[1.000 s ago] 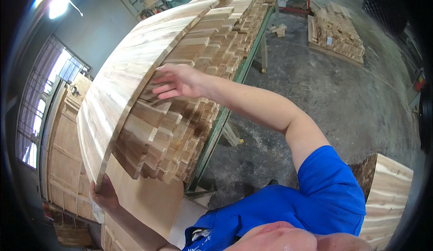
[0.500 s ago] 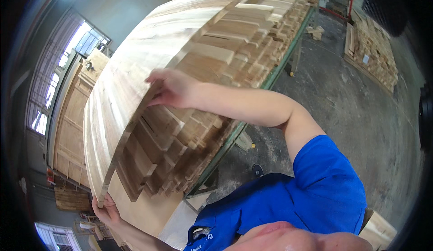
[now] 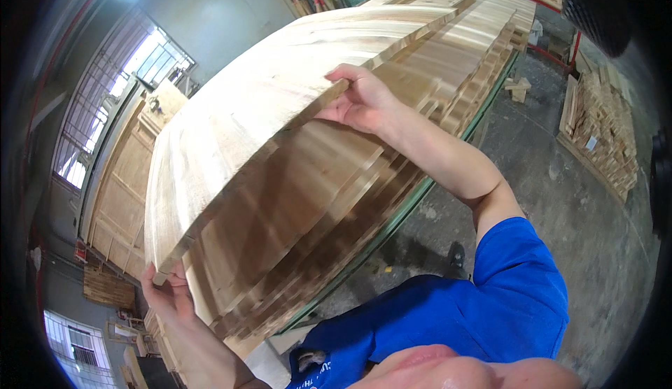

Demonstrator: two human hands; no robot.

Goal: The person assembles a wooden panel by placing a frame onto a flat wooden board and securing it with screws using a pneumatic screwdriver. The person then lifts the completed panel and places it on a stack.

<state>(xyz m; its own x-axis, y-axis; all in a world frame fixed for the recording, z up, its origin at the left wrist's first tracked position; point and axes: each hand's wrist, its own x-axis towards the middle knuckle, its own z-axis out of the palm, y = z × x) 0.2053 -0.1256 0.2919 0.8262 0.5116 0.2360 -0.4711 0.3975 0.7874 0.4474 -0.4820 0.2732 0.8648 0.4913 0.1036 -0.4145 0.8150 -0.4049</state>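
Note:
A wide, pale wooden panel (image 3: 238, 109) made of glued strips fills the middle of the view, its near edge raised above other boards. My right hand (image 3: 360, 102) grips that long edge, thumb on top and fingers underneath. At the panel's near left corner, my left hand (image 3: 168, 291) is closed around the edge, its fingers partly hidden below. Under the panel lies a stack of wooden boards (image 3: 294, 214), with uneven ends along its right side. The stack rests on a table with a green edge (image 3: 406, 210).
On the concrete floor (image 3: 539, 200) to the right stands a pile of wood pieces (image 3: 602, 130). A red metal frame (image 3: 575, 50) is at the far right. Large wooden panels (image 3: 115, 210) lean near the left wall, by barred windows (image 3: 115, 88). A small wood offcut (image 3: 516, 88) lies on the floor.
My right hand has moved forward and right along the panel's edge. The panel has shifted right over the stack, and my left hand has risen slightly with its corner.

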